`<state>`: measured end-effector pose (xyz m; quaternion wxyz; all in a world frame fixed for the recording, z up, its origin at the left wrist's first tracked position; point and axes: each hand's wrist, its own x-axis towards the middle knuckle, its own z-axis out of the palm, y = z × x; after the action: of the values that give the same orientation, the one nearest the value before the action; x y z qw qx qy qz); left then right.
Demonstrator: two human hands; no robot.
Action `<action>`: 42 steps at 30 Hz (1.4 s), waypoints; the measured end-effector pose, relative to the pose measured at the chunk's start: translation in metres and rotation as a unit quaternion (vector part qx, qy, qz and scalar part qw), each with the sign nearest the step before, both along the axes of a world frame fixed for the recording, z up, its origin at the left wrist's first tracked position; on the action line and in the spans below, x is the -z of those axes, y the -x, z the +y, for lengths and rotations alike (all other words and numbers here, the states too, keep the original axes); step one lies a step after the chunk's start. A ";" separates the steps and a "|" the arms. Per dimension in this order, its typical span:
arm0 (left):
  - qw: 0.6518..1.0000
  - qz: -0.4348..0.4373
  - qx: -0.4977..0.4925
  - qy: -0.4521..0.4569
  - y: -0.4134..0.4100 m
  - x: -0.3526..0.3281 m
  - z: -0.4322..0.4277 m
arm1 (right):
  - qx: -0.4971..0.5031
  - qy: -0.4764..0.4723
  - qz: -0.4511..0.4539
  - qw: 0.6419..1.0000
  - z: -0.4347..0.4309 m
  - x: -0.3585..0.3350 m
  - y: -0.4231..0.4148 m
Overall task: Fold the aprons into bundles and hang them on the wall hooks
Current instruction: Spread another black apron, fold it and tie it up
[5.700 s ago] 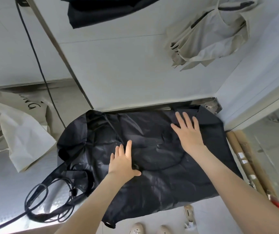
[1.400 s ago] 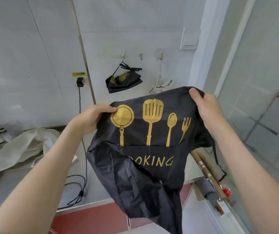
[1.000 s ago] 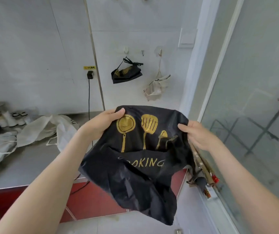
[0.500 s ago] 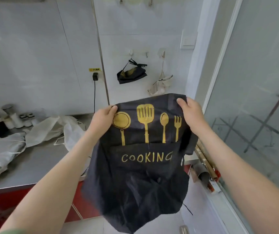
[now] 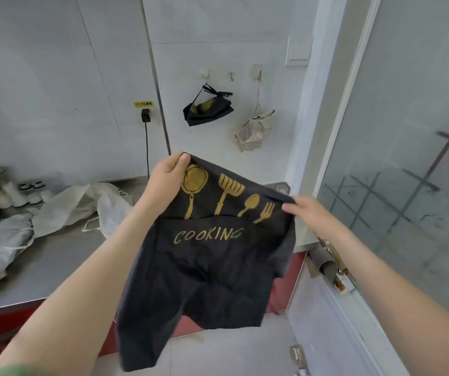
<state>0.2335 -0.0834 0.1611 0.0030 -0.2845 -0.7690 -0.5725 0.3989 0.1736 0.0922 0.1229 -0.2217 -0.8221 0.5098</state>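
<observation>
— So, what's written on the apron (image 5: 204, 267)?
— "COOKING", in gold, under a gold pan, spatula, spoon and fork. The yellow wall label (image 5: 143, 103) is too small to read.
— How does it look, and where?
— Black, creased, hanging in the air before the counter (image 5: 55, 256). My left hand (image 5: 167, 180) pinches its top corner; my right hand (image 5: 303, 213) grips the other, lower.

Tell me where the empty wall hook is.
In the head view, upper centre, the empty hook is between the hooks holding the black bundle and the beige bundle.
</observation>
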 end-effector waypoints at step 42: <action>0.908 0.106 0.230 0.333 0.031 0.023 0.059 | 0.000 -0.207 -0.230 0.951 0.037 0.025 0.025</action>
<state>0.2029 -0.0245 0.1379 -0.1422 -0.4965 -0.8237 -0.2342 0.3738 0.2106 0.0669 -0.0261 -0.3031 -0.9154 0.2637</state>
